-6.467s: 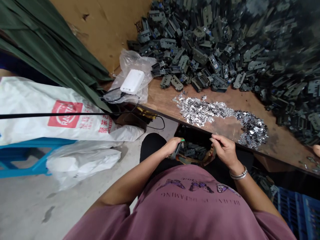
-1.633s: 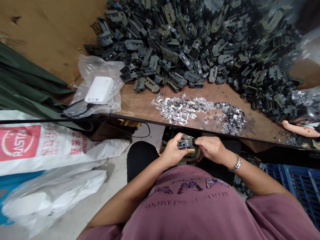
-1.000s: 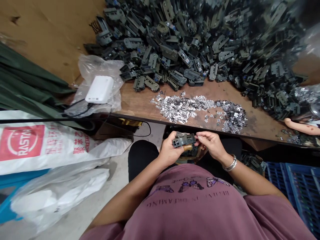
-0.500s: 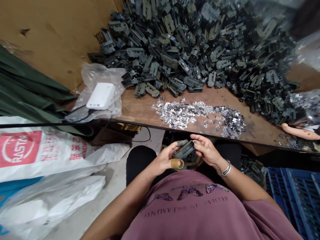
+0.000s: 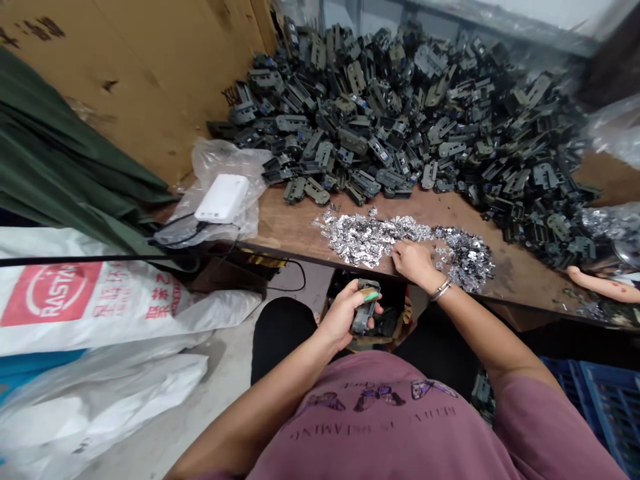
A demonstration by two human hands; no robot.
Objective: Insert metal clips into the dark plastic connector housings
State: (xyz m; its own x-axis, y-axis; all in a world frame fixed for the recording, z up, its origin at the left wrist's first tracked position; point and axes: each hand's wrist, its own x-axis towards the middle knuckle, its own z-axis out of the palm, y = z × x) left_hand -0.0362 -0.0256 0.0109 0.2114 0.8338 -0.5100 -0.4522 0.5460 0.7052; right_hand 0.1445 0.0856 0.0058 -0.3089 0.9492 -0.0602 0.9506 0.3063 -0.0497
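My left hand [image 5: 341,316] is closed around a dark grey-green plastic housing [image 5: 361,321], held over my lap in front of the bench edge. Its thumb, wrapped in yellowish and green tape, lies across the top of the part. My right hand [image 5: 414,261], with a bracelet at the wrist, reaches onto the bench, its fingers curled down at the near edge of a heap of small shiny metal pieces [image 5: 357,235]. Those fingertips are partly hidden, so what they pinch does not show. Darker metal pieces [image 5: 470,257] lie just right of that hand.
A large pile of similar plastic housings [image 5: 380,127] covers the back of the bench [image 5: 287,227]. At left, a white box with a cable [image 5: 223,199] rests on clear plastic. Below the bench stands an open carton [image 5: 403,323]. Blue crates [image 5: 610,400] are at lower right, white sacks [image 5: 100,293] at left.
My right hand has left the plastic housing and moved forward to the metal pieces. My left hand keeps the housing, now turned more upright. The camera view has shifted slightly.
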